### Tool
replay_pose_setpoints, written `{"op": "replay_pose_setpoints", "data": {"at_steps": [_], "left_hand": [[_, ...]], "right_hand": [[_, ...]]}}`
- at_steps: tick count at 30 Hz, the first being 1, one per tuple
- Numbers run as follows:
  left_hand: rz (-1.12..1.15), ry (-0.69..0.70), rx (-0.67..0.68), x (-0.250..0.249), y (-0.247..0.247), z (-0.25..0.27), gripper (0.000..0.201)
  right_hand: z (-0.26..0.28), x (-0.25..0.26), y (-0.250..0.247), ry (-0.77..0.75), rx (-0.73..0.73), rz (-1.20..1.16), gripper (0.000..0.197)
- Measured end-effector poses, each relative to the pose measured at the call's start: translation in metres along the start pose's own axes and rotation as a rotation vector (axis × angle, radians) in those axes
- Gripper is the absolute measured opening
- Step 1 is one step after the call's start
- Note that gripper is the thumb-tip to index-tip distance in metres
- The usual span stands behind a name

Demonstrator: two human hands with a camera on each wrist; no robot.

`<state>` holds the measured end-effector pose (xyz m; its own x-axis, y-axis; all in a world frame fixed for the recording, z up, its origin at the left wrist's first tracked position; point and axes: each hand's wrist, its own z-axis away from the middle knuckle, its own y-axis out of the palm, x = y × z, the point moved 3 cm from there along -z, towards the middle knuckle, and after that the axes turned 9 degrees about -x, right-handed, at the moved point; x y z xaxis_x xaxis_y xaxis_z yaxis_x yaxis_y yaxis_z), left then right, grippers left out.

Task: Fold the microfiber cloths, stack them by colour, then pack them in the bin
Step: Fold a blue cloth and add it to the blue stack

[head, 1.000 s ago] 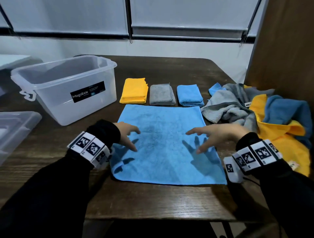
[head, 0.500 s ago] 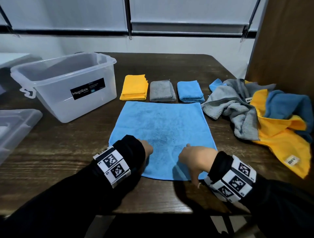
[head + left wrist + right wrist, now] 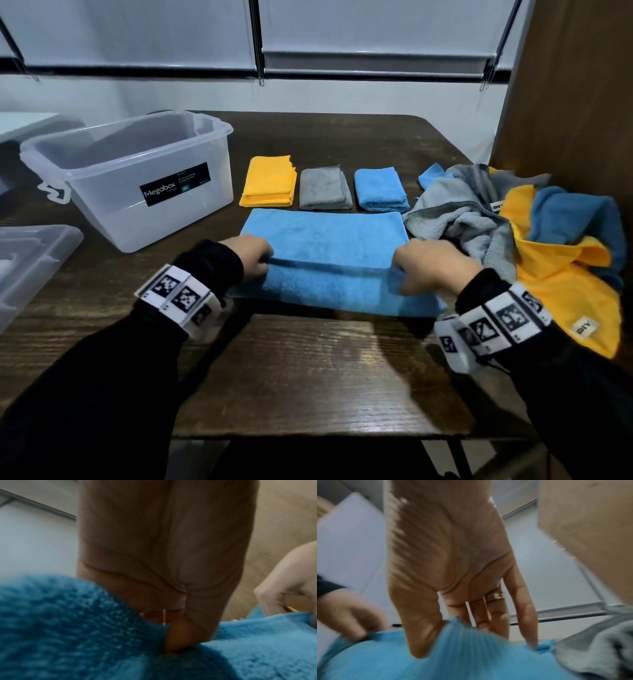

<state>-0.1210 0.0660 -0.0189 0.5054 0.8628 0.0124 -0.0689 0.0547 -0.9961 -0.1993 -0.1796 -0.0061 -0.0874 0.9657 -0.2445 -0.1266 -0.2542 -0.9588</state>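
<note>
Near edge of cloth (image 3: pixel 322 246) now lifted, carried toward far edge. Left hand (image 3: pixel 248 255) and right hand (image 3: pixel 428 263) each pinch it.

small print on bin label (image 3: pixel 193 178) too tiny to read | lid (image 3: pixel 30 260) cut off at left edge | both wrist views blurry

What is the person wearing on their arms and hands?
Long black sleeves cover both arms. Each wrist has a white band with black square codes. The right hand has a gold ring. No gloves.
</note>
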Motion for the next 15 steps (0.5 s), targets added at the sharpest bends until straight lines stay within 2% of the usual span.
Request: {"op": "replay_pose_setpoints", "data": {"at_steps": [4,5,7,9,10,12,13,15], "left_hand": [[0.094,-0.124,-0.051,0.041,-0.003,-0.005,0.016],[0.126,-0.166,-0.085,0.052,-0.002,-0.006,0.021],[0.258,-0.279,-0.175,0.069,0.001,-0.008,0.026],[0.427,-0.379,-0.216,0.08,0.007,-0.009,0.027],[0.504,-0.405,-0.181,0.083,0.013,-0.009,0.031],[0.586,-0.392,0.006,0.083,0.028,-0.006,0.043],[0.601,-0.37,0.088,0.082,0.035,-0.004,0.048],[0.637,-0.296,0.164,0.08,0.042,-0.004,0.047]], "right_hand": [[-0.016,-0.051,0.006,0.144,-0.057,-0.233,0.013],[-0.02,-0.061,0.011,0.187,-0.104,-0.317,0.015],[-0.028,-0.079,0.025,0.289,-0.202,-0.469,0.032],[-0.03,-0.088,0.038,0.348,-0.221,-0.674,0.033],[-0.03,-0.089,0.044,0.349,-0.186,-0.8,0.029],[-0.026,-0.086,0.052,0.305,-0.076,-0.988,0.021],[-0.025,-0.083,0.054,0.278,-0.027,-1.039,0.017],[-0.026,-0.078,0.059,0.231,0.065,-1.088,0.014]]}}
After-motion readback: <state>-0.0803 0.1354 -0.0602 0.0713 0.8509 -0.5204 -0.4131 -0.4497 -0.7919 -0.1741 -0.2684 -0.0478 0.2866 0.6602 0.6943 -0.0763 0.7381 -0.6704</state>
